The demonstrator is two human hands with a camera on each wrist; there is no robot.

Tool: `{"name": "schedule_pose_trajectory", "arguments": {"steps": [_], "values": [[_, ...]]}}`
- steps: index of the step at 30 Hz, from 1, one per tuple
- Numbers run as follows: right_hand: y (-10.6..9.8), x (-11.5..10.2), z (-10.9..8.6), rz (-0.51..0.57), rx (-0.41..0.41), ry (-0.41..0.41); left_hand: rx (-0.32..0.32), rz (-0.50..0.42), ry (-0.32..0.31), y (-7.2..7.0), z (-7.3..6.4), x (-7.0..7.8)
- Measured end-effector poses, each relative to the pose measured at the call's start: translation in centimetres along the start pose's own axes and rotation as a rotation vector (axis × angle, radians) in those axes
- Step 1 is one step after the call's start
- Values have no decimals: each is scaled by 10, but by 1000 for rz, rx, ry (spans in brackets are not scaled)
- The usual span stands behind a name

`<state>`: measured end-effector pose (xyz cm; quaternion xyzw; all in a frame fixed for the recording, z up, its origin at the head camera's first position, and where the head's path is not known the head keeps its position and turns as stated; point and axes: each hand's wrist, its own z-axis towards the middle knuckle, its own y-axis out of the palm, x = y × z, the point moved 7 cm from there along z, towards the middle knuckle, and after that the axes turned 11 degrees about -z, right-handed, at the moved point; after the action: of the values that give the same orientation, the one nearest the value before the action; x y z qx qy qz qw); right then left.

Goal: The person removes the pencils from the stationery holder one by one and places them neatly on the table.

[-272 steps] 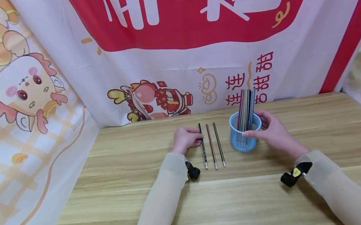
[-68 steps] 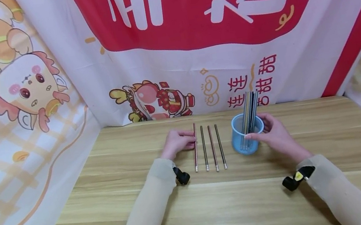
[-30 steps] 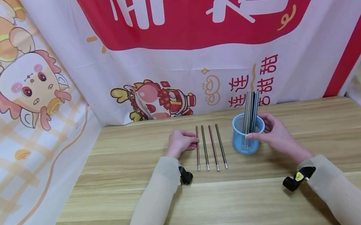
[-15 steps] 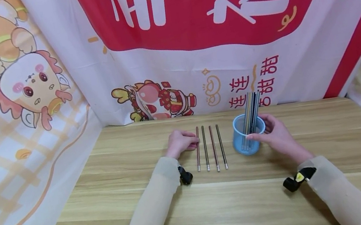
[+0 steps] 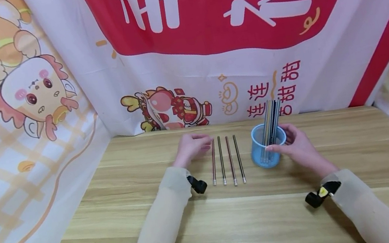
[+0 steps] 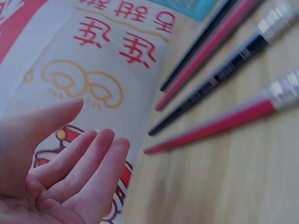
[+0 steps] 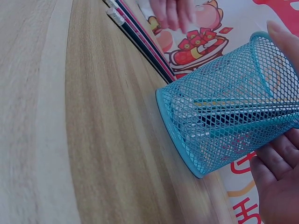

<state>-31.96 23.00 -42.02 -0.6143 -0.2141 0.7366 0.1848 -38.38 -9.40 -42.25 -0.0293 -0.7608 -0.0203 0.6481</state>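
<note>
Four slim pencils (image 5: 222, 160), alternating red and black from left to right, lie side by side on the wood-grain bench (image 5: 235, 232), silver ferrules (image 6: 278, 21) and white erasers (image 7: 112, 12) at their near ends. The left hand (image 5: 192, 147), its grip apart, is just beside the leftmost red one. The right hand (image 5: 301, 147) has its grip clamped on a blue mesh cup (image 5: 266, 159) of tilted pencils (image 5: 271, 120).

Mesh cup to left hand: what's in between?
Four pencils, side by side, lie between the left hand and the mesh cup; head view shows it.
</note>
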Motion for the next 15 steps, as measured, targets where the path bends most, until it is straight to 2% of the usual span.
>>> {"name": "schedule_pose_trajectory", "arguments": {"steps": [8,15], "values": [[0,1,0,0,7,2,-84,-60,85,24,-5,24],[1,2,1,5,6,0,-183,-39,218,58,-11,51]]}}
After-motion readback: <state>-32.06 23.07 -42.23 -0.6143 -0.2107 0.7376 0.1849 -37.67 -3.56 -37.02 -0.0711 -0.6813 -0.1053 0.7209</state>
